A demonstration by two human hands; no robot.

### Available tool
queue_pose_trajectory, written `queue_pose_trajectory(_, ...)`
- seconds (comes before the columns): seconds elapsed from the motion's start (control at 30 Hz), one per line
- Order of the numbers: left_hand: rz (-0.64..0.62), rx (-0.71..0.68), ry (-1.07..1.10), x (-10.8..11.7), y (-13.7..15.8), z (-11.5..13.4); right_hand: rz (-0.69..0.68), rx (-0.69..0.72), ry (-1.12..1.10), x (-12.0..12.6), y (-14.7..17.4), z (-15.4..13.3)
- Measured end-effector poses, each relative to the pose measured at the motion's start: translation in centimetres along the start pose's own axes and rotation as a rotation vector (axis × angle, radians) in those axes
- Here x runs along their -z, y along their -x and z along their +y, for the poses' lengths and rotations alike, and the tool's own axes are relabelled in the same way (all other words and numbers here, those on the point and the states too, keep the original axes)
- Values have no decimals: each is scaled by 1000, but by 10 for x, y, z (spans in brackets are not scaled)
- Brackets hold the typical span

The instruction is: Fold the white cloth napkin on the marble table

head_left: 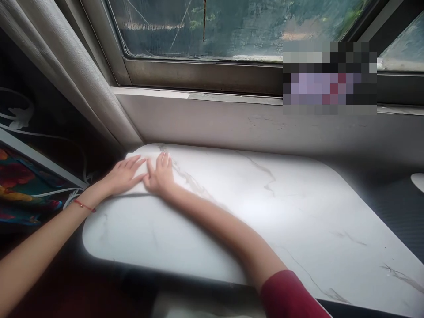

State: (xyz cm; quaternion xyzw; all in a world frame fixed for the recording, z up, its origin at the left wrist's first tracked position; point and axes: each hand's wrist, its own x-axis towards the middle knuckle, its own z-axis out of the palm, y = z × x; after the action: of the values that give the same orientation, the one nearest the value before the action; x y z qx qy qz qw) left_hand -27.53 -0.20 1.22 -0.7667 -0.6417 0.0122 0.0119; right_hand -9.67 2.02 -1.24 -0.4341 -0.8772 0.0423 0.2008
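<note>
**Left hand [122,177] and right hand [161,177] covering a white sheet [137,189]**

Floral fabric [21,190] is showing at the far nine o'clock edge. Nearer centre, still at nine, the left hand is lying palm down, fingers spread, on the sheet. The right hand is resting at its three o'clock side, fingers extended and close together. The marble-patterned tabletop [251,185] is stretching toward four o'clock beneath them.

Soft glare whitens the tabletop [255,210] below the window [238,31] — the lower left dark.
</note>
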Motion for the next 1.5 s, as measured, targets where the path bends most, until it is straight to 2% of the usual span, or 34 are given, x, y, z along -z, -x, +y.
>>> queue_pose_trajectory(0.17,56,-29,36,1,-46,6,10,-67,-6,-5,-29,29)
queue_pose_trajectory(0.3,116,-34,56,-3,-70,14,12,-93,9,-7,-43,48)
queue_pose_trajectory(0.43,210,-5,59,-9,-75,20,7,-119,33,-3,-43,51)
queue_pose_trajectory(0.6,243,-15,36,-13,-65,24,-4,-122,52,2,-31,43)
queue_pose_trajectory(0.7,261,-22,37,-14,-50,32,6,-106,54,4,-17,38)
queue_pose_trajectory(0.8,274,-19,32,-16,-21,49,11,-71,53,8,7,37)
queue_pose_trajectory(1.03,344,21,22,-26,65,111,-74,159,116,37,80,46)
queue_pose_trajectory(1.2,389,-44,-30,-11,111,149,-141,220,212,65,141,32)
queue_pose_trajectory(1.37,449,-165,-83,6,147,170,-17,419,339,91,205,23)
queue_pose_trajectory(1.5,498,-126,-158,0,152,181,106,632,263,91,204,30)
